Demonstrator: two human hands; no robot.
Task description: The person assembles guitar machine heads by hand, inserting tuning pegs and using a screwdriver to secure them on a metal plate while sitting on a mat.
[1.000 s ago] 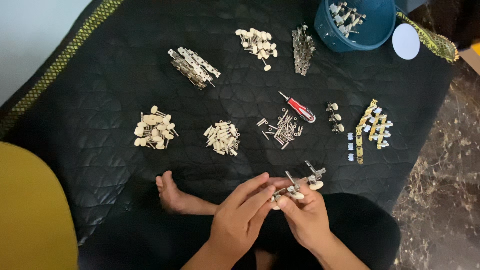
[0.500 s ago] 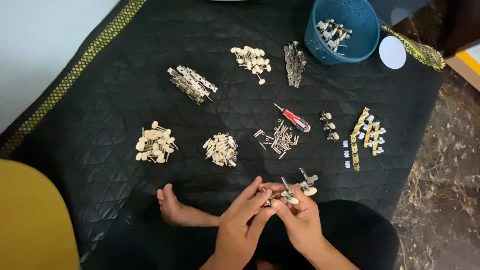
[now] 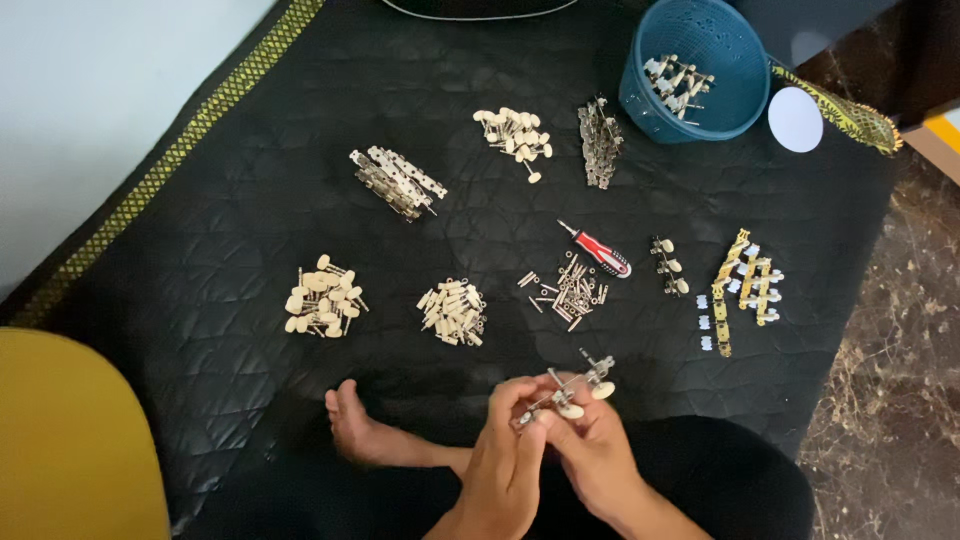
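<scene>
My left hand (image 3: 505,455) and my right hand (image 3: 592,452) are together at the bottom centre, both gripping a metal tuner strip (image 3: 570,388) with cream knobs, held tilted above the black quilted mat (image 3: 200,260). Just beyond the hands lie a pile of small metal screws and shafts (image 3: 570,289) and a red-handled screwdriver (image 3: 600,250). A pile of cream pegs (image 3: 452,312) sits to the left of them.
More cream knob piles (image 3: 320,298) (image 3: 515,130), metal plate stacks (image 3: 397,181) (image 3: 600,140), gold tuner strips (image 3: 745,285), a small tuner piece (image 3: 668,265), a blue basket (image 3: 735,45) with tuners, a white disc (image 3: 796,119). My bare foot (image 3: 350,425) rests left of the hands; a yellow object (image 3: 70,440) bottom left.
The hands have shifted slightly while turning the tuner strip; its cream knobs now point up to the right. The view has tilted a little; the piles have not moved.
</scene>
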